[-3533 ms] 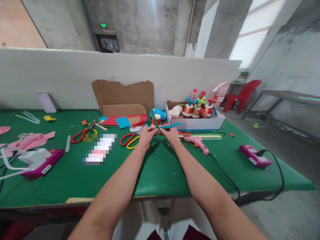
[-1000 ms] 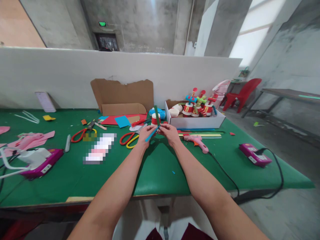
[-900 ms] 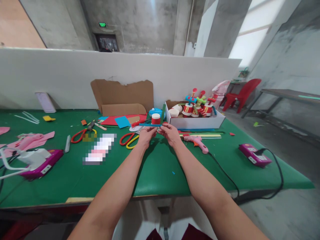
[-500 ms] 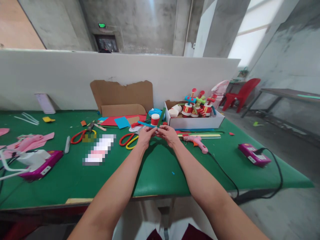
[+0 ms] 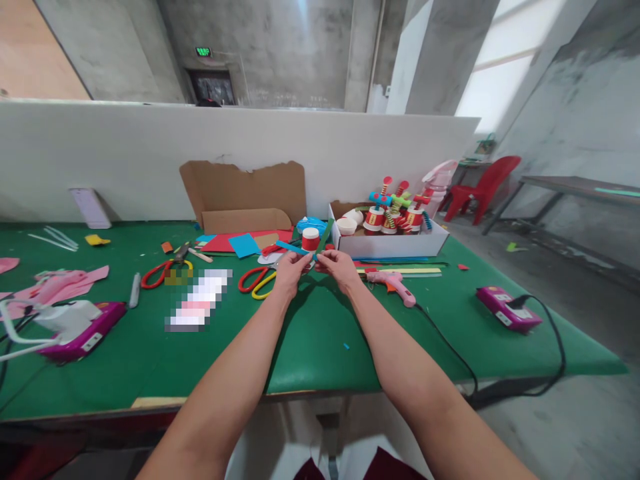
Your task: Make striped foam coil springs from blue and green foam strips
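Above the middle of the table, my left hand (image 5: 291, 273) and my right hand (image 5: 340, 268) meet, fingertips pinched together. Between them they grip two paper strips that cross at the fingers: a blue strip (image 5: 290, 247) pointing to the left and a green strip (image 5: 325, 235) slanting up to the right. The crossing point is partly hidden by the fingers. Just beyond stands a small red and white paper cup (image 5: 311, 239). Scissors with red and yellow handles (image 5: 254, 280) lie beside my left hand. A pink glue gun (image 5: 395, 283) rests right of my right hand.
A white box (image 5: 395, 248) at the back right holds several cup-based figures. Cardboard (image 5: 250, 190) leans on the partition, with coloured paper (image 5: 245, 245) before it. Purple power strips (image 5: 507, 310) sit at both sides. The glue gun's cord (image 5: 450, 343) runs over the front edge.
The green strip's upper end has dropped slightly and it leans a little more to the right. Both hands stay in nearly the same place, still gripping the strips.
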{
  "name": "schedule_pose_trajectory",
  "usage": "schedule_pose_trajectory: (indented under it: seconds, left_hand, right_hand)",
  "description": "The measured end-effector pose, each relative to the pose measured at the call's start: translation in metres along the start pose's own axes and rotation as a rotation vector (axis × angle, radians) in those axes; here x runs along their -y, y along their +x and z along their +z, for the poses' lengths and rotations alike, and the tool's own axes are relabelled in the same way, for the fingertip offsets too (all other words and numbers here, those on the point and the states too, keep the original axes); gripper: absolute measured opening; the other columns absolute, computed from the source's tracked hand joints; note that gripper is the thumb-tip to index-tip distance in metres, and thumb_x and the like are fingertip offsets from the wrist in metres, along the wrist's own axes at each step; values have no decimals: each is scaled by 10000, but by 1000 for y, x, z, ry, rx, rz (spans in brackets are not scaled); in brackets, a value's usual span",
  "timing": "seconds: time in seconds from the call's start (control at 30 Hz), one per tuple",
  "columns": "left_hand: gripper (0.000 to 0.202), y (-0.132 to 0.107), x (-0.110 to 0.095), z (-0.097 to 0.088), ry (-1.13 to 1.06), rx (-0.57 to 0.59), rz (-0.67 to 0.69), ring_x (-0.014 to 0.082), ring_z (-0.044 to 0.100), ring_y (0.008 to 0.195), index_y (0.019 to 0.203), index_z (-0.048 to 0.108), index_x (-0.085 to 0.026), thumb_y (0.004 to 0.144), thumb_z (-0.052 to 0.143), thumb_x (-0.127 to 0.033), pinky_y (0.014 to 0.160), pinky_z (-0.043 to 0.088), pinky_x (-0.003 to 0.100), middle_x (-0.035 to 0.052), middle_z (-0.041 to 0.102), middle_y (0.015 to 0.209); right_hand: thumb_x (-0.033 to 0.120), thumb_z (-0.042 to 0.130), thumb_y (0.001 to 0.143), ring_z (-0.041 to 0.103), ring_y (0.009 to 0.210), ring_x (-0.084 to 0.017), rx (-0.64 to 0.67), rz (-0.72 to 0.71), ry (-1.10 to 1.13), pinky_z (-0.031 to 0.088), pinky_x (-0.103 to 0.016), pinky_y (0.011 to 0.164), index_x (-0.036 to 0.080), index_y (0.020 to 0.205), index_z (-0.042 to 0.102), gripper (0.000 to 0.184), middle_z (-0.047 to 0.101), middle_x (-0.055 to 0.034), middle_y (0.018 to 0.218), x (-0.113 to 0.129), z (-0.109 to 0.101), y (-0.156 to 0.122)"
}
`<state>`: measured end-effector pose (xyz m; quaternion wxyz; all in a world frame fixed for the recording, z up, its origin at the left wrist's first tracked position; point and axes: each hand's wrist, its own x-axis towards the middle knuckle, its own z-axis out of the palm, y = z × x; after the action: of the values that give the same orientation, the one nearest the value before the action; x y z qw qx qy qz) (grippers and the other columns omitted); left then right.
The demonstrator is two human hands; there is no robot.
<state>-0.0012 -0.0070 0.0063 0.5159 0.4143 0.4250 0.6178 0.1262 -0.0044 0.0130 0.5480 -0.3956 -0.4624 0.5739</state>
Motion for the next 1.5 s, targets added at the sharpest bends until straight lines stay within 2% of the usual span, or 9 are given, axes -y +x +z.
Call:
schedule_pose_trajectory:
  seconds: [0.33,0.57,1.03,1.13,1.33,1.5]
  left_hand:
    - [430,1,1,0,-20,36,-9,123,558,558,678,605,-127,468,812,-439,589,444,272,12,621,600]
    - [390,0,0,0,-7,44,7,122,556,551,673,595,-141,498,793,-428,579,441,271,9,614,613]
    - [349,-3,-4,2,35,64,63,116,525,544,628,608,-145,499,794,-410,563,428,252,0,611,582]
    - [363,-3,-5,3,18,58,56,119,528,542,611,594,-151,480,802,-418,566,438,257,-3,609,576]
    - [441,-2,-2,1,-36,41,-3,108,533,534,652,587,-145,456,816,-467,537,418,237,-4,602,582]
    - [470,-3,-3,2,-80,60,-78,85,518,518,686,582,-152,525,766,-553,515,404,214,-8,595,584]
  right_hand:
    - [283,745,660,633,533,-117,26,23,-58,558,-255,585,186,707,537,235,635,35,565,-2,2,0]
    - [280,772,623,639,558,-108,50,4,-51,562,-249,602,180,727,544,270,639,36,579,-3,1,1]
    - [292,827,539,620,502,-112,43,9,-23,552,-243,554,177,640,537,328,632,32,518,2,2,-3]
    - [279,824,550,620,503,-107,47,28,-8,547,-232,553,170,649,544,317,632,30,520,2,2,-4]
    - [241,824,566,617,527,-96,37,165,79,538,-217,548,156,671,581,279,631,23,563,2,-1,-3]
    - [222,833,541,567,504,-62,-53,143,217,532,-195,572,161,645,596,267,595,51,534,1,-1,0]
